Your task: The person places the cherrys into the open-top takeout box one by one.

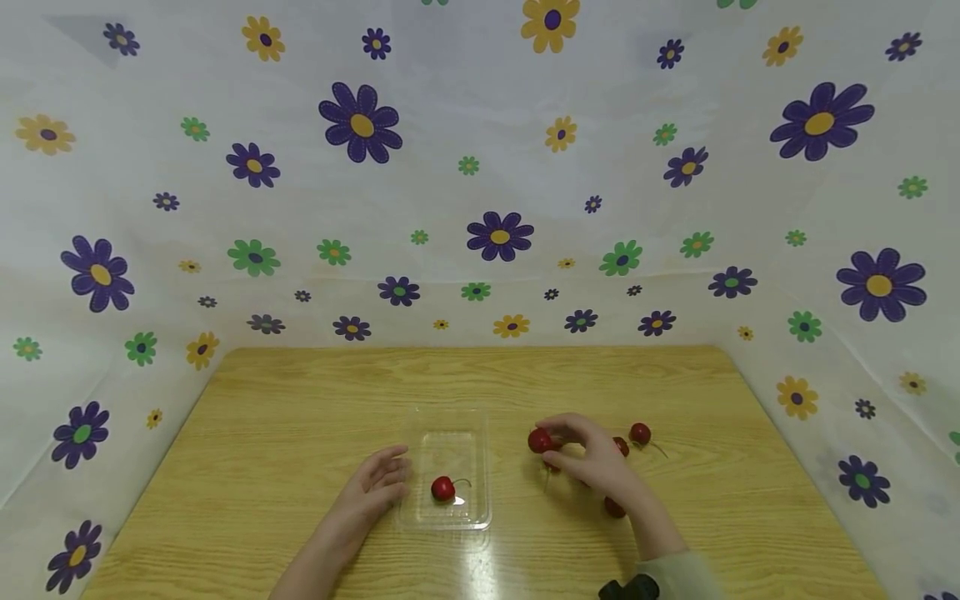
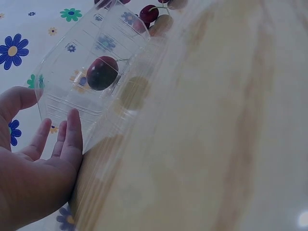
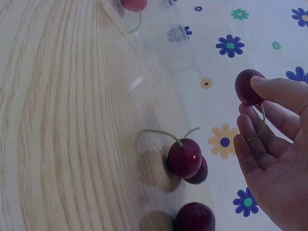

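Observation:
My right hand (image 1: 596,457) pinches a dark red cherry (image 3: 249,87) between thumb and fingers, its green stem hanging toward the palm. In the head view that hand is above several loose cherries (image 3: 185,159) right of the clear plastic box (image 1: 482,467). Inside the box lies one cherry (image 1: 443,489) with its stem pointing right. My left hand (image 1: 375,487) is at the box's left side, fingers relaxed and fingertips right at the wall; the left wrist view shows the fingers (image 2: 73,130) spread beside the clear plastic.
A wooden table (image 1: 300,400) bears everything. Another cherry (image 1: 640,433) lies right of the right hand, and one (image 1: 615,507) sits under its wrist. A flower-printed white cloth (image 1: 420,183) surrounds the table at the back and sides. A black strap (image 1: 630,587) shows at the right sleeve.

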A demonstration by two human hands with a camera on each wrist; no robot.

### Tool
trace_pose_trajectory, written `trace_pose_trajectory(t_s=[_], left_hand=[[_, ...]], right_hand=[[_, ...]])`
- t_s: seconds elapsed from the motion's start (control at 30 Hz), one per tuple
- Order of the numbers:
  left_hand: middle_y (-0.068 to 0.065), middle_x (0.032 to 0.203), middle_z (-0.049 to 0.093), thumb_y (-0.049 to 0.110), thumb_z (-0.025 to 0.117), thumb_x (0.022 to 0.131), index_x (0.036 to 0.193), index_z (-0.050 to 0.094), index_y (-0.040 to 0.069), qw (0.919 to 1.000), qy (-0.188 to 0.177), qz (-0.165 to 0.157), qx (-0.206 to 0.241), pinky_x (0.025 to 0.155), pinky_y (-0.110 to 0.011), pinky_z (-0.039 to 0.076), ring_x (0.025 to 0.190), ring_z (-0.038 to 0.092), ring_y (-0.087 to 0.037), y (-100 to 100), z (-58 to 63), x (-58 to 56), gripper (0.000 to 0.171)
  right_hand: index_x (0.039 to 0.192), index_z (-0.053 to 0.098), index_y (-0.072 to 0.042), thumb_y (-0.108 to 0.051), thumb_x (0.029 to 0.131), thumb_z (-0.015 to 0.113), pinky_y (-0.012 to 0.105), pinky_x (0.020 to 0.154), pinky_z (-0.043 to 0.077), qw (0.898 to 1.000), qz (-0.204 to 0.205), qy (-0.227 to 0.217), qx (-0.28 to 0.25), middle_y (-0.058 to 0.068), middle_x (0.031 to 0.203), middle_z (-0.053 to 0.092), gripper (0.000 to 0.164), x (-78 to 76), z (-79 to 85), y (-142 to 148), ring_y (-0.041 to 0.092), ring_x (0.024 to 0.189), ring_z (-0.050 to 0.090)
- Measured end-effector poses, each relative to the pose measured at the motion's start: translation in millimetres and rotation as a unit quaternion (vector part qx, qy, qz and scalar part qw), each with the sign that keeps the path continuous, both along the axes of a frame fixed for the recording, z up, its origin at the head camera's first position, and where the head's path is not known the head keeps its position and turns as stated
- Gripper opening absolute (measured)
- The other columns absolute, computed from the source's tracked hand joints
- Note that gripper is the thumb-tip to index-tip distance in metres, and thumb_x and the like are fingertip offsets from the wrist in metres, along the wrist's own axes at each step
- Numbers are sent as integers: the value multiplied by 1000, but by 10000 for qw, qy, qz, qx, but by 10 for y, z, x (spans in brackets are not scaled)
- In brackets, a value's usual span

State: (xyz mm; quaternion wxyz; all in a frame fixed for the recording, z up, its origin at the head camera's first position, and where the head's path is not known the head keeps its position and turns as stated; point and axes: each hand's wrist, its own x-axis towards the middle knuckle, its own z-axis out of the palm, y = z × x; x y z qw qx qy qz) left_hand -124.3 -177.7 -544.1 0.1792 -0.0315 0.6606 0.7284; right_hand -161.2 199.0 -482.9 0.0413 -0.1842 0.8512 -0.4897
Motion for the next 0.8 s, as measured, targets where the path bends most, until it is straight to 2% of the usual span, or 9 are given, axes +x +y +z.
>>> trace_pose_trajectory(t_s=[0.17,0.43,0.53,0.67,0.8], left_hand=[[-20,157,44,4,67,100,160,38,4,10000,34,-33,-3,101,-18,50,139,49,-23,-5,11,8,67],[-21,158,43,5,67,100,160,36,3,9999,84,-80,40,100,-19,50,136,50,-20,-9,25,17,67],[-20,157,44,4,67,100,160,38,4,10000,56,-37,10,100,-19,50,135,51,-19,-4,20,12,67],[-21,156,45,4,68,99,159,40,4,10000,65,23,-18,99,-19,51,133,52,-19,4,16,7,66],[-21,157,44,4,68,98,159,39,5,10000,9,29,16,100,-19,50,138,50,-24,5,24,6,67]], right_hand=[[131,70,-7,-10,96,78,47,99,58,9999,75,104,-34,13,125,73,37,-14,-14,-116,16,109,70],[129,72,-11,-14,95,79,35,88,57,9997,224,-63,33,10,126,74,36,-23,13,-340,22,113,70],[130,72,-10,-13,94,80,34,91,59,9992,381,61,57,11,126,73,36,-31,26,-443,25,113,70],[130,71,-8,-11,94,80,36,103,58,9977,628,270,-1,11,127,73,38,-49,40,-558,26,113,71],[131,70,-7,-12,95,79,39,104,57,9963,825,232,-65,10,128,73,38,-69,56,-647,27,114,71]])
